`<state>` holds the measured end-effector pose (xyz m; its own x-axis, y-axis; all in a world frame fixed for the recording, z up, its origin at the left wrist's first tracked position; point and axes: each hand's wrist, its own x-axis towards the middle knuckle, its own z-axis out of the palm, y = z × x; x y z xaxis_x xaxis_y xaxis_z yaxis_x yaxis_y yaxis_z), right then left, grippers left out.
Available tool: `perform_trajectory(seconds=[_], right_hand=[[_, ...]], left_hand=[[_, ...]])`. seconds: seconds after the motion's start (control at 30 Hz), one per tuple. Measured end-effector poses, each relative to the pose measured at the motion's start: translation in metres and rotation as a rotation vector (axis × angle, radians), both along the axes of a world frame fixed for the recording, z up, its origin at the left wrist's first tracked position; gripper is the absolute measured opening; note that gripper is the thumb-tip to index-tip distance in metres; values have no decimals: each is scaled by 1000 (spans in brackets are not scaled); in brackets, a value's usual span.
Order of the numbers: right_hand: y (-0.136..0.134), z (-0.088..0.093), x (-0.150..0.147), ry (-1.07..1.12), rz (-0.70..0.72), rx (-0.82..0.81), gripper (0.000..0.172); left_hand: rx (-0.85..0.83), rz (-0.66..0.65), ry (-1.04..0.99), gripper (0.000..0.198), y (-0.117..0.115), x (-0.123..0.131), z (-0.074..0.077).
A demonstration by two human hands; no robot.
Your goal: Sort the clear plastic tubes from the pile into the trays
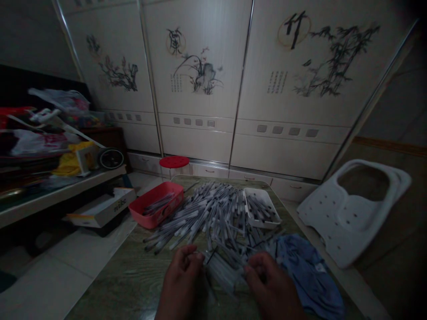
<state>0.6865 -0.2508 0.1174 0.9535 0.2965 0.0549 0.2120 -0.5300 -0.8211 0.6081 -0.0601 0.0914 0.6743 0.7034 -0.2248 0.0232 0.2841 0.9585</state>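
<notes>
A big heap of clear pens with dark tips (213, 209) covers the middle of a wood-grain table (133, 275). My left hand (182, 275) and my right hand (270, 282) sit at the near edge of the heap, fingers curled. Between them they grip a bundle of the clear pens (223, 266). A red tray (156, 203) with a few pens lies to the left of the heap. On the right a white tray (262, 208) also holds pens.
A blue cloth (307, 271) lies by my right hand. A white plastic seat (356, 209) leans at the right. A red stool (174, 162) stands beyond the table before painted cabinet doors (200, 89). A cluttered shelf (50, 146) and a cardboard box (103, 206) are at left.
</notes>
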Motion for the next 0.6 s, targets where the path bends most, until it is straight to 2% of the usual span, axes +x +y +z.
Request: perform_trajectory(seconds=[0.1, 0.17, 0.27, 0.33, 0.43, 0.6], right_hand=[[-7, 7, 1, -28, -29, 63, 25], [-8, 6, 2, 51, -41, 175, 28], [3, -8, 1, 306, -2, 387, 38], [15, -20, -3, 448, 62, 515, 44], [31, -32, -8, 624, 123, 621, 49], [36, -29, -13, 856, 164, 689, 44]], left_hand=[[-162, -47, -30, 40, 0, 0, 4], [-236, -97, -40, 41, -3, 0, 6], [-371, -253, -84, 51, -14, 2, 4], [-422, -301, -142, 56, -21, 3, 1], [-282, -280, -190, 50, -24, 2, 2], [200, -260, -120, 40, -18, -9, 23]])
